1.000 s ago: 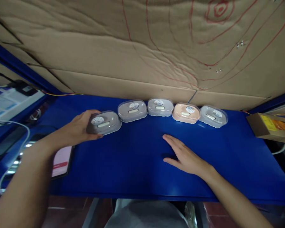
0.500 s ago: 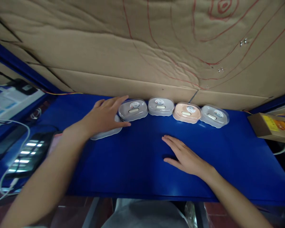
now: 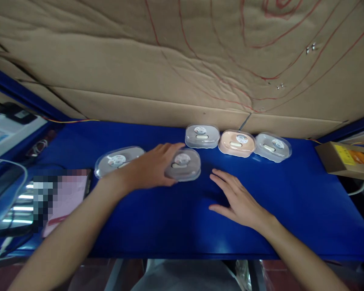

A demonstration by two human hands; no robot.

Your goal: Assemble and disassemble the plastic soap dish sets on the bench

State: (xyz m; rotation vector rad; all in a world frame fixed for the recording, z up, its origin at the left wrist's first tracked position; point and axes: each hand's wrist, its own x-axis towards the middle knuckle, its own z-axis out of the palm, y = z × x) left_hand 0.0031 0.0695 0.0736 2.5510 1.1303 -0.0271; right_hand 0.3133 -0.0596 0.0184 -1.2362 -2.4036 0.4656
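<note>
Grey lidded box [image 3: 190, 169], 8 o'clock of peach box [image 3: 237, 150] | left hand [image 3: 151, 165]: thumb, fingers span its 9 o'clock end (presumably for one-handed grip) | right hand [image 3: 238, 200]: 4 o'clock, empty, thumb spread

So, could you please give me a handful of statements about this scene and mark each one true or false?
1. The left hand grips a grey box. True.
2. Every lidded box is grey. False: there is one peach box as well.
3. The right hand holds nothing. True.
4. The gripped box touches the peach one. False: a gap shows between them.
5. A carton with a yellow label is at the right end of the blue table. True.
</note>
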